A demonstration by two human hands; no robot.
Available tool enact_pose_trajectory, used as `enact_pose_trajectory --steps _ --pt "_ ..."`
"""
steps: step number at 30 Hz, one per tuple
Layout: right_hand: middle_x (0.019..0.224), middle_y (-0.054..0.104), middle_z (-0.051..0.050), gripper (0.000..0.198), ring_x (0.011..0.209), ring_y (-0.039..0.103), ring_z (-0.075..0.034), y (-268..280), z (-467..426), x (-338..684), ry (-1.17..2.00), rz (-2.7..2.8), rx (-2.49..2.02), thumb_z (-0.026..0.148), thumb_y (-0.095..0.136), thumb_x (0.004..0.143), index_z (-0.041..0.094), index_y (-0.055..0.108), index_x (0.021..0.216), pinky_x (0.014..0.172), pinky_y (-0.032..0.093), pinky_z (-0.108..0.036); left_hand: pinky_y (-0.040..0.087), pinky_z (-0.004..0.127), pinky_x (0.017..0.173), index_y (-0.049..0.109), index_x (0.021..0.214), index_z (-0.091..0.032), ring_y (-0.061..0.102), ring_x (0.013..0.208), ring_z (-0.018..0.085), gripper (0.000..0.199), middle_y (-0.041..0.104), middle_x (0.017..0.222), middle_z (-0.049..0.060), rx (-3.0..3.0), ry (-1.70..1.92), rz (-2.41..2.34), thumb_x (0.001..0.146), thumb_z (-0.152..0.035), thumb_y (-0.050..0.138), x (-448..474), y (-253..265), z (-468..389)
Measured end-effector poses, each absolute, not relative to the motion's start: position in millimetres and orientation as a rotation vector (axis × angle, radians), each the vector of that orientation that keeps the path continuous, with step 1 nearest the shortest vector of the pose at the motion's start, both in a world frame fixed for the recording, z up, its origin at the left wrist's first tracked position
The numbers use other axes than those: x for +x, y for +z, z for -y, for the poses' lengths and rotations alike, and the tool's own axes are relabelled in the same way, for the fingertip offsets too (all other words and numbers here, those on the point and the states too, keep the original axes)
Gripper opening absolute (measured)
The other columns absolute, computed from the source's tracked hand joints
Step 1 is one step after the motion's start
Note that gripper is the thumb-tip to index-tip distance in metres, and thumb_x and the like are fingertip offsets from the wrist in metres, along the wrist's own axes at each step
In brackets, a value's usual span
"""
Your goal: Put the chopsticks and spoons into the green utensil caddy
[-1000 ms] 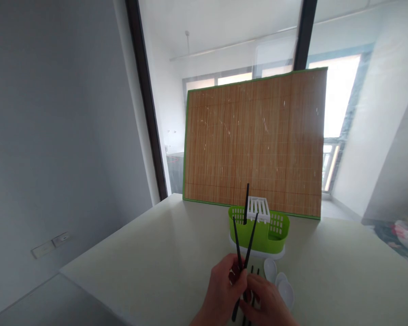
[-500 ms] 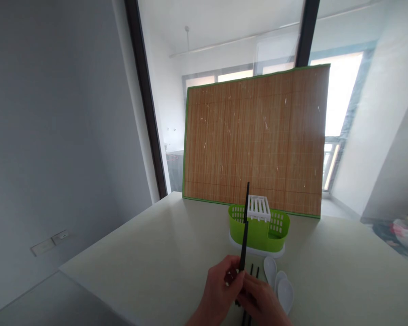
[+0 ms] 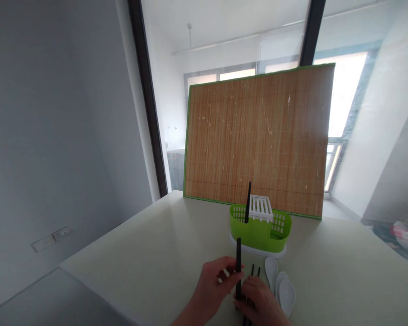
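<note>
My left hand pinches a pair of black chopsticks between thumb and fingers, tips pointing up. My right hand has its fingers curled at the lower part of the same pair. Under and beside the right hand, more black chopsticks lie on the table, partly covered by it. Just beyond the hands stands a green cutlery holder with a white slatted rack on top. One or more black chopsticks stand upright in its left compartment. Several white spoons lie right of my right hand.
The white table carries everything. Behind the holder, a bamboo mat with green edging leans upright at the table's far side. A grey wall with sockets is at left, and glass panes with a dark frame stand behind.
The chopsticks in my hands have come down and slightly left, away from the holder, and now stand side by side as a pair. My left hand has shifted slightly left.
</note>
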State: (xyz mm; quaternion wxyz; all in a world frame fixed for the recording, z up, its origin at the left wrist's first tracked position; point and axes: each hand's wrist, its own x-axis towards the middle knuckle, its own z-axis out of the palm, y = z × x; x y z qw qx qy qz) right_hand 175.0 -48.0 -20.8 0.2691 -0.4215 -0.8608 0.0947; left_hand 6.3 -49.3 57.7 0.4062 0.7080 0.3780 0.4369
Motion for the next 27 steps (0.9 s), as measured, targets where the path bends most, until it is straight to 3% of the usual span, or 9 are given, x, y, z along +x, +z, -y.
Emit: enact_pose_trajectory --steps 10,12,15,17,22,27 --pt "0.074 0.06 -0.001 0.01 0.075 0.055 -0.018 -18 52 175 0.255 2.336 -1.124 0.019 0.058 0.078 0.02 0.053 0.07 0.069 0.038 -0.029 0.046 0.018 0.065 0.07 0.084 -0.022 0.059 0.07 0.011 0.011 0.068 0.077 -0.002 2.099 0.936 -0.985 0.077 -0.025 0.062 -6 91 54" --pt "0.078 0.06 -0.001 0.005 0.077 0.055 -0.019 -15 52 178 0.263 2.316 -1.094 0.022 0.058 0.078 0.021 0.055 0.081 0.071 0.039 -0.031 0.047 0.018 0.063 0.07 0.084 -0.021 0.06 0.069 0.012 0.013 0.068 0.077 -0.001 2.08 0.981 -0.977 0.078 -0.027 0.061 -11 102 49" --pt "0.087 0.061 -0.002 0.027 0.081 0.055 -0.019 -10 49 187 0.272 2.211 -1.034 0.023 0.054 0.083 0.023 0.05 0.109 0.074 0.04 -0.032 0.049 0.021 0.066 0.069 0.087 -0.019 0.063 0.073 0.014 0.017 0.07 0.081 0.001 2.008 1.205 -0.969 0.079 -0.032 0.06 -24 135 30" --pt "0.088 0.06 -0.002 0.03 0.081 0.055 -0.018 -8 47 193 0.25 2.136 -1.015 0.022 0.051 0.086 0.024 0.046 0.116 0.075 0.04 -0.032 0.051 0.024 0.071 0.069 0.088 -0.018 0.064 0.077 0.016 0.02 0.07 0.084 0.002 1.994 1.378 -0.945 0.077 -0.033 0.063 -29 162 9" --pt "0.081 0.06 -0.001 0.02 0.076 0.055 -0.018 -5 46 199 0.125 2.142 -1.001 0.021 0.049 0.087 0.024 0.052 0.107 0.069 0.039 -0.031 0.051 0.028 0.073 0.068 0.091 -0.015 0.064 0.079 0.018 0.028 0.07 0.085 0.004 2.112 1.473 -0.84 0.075 -0.038 0.062 -12 198 -66" --pt "0.074 0.06 -0.001 0.018 0.07 0.053 -0.018 3 47 194 -0.056 2.209 -0.922 0.014 0.049 0.083 0.022 0.055 0.098 0.065 0.035 -0.031 0.048 0.026 0.071 0.069 0.09 -0.012 0.062 0.078 0.017 0.028 0.069 0.083 0.006 2.295 1.186 -1.046 0.076 -0.035 0.061 26 176 -138"
